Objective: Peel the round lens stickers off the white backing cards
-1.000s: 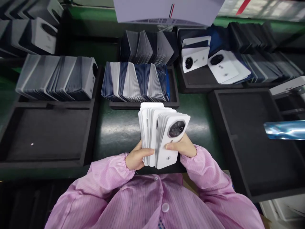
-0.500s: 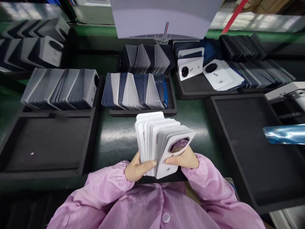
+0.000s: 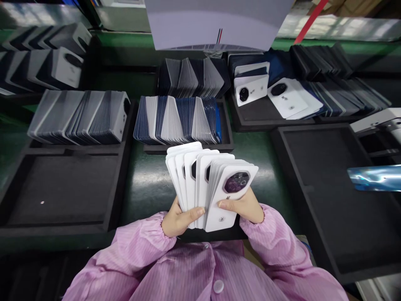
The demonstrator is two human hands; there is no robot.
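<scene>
Slippage is the main risk. Left hand (image 3: 178,217) and right hand (image 3: 246,207) both have their grip clamped on a fanned stack of white phone back covers (image 3: 206,184), held above the green tabletop (image 3: 150,175), near the body. Fan spreads wide leftward; a loosened thumb could spill covers onto the tabletop or into the empty black tray (image 3: 59,188) at left, scratching the camera window.

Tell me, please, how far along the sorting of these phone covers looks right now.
Done: rows of covers stand packed in the middle tray and left tray. In hand: the left hand and right hand hold a fanned stack of white covers. Left: that stack, and by the look of it the bare black trays at lower left and right.
</scene>
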